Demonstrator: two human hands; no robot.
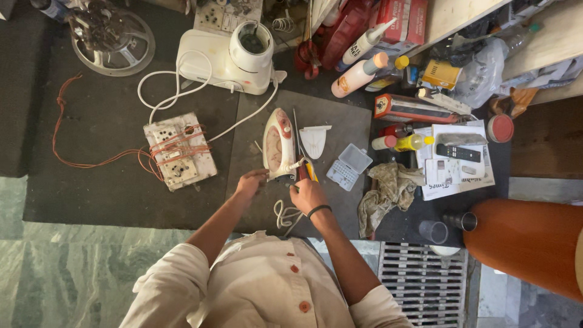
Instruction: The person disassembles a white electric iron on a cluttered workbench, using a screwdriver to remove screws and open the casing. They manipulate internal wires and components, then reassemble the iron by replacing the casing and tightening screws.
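The clothes iron (pixel 279 144) lies near the centre of the grey mat (pixel 340 200), soleplate side turned up, its pointed end toward the far side and its rear end toward the person. The left hand (pixel 250 182) rests against the near left corner of the iron, fingers curled onto its rear edge. The right hand (pixel 306 194) is closed around a tool with a red and yellow handle (pixel 305 171), whose tip meets the rear of the iron; a dark band sits on that wrist. A white cord (pixel 284 214) runs from the rear of the iron and lies looped on the mat between the two forearms.

Just right of the iron lies a detached white cover piece (pixel 315 141), and right of that a small clear compartment box (pixel 348 166) with its lid open. A crumpled rag (pixel 388 191) lies farther right, at the mat's edge.

To the left of the mat, a white switchboard (pixel 180 150) is wrapped in orange wire (pixel 85 159) that trails off to the left. On the far side stands a white mixer base (pixel 234 58) with its white cable looping toward the mat. At far right are white squeeze bottles (pixel 362 58), a remote control (pixel 460 152) on papers, and a red round lid (pixel 500 128). A metal floor grate (pixel 422 282) lies at near right.
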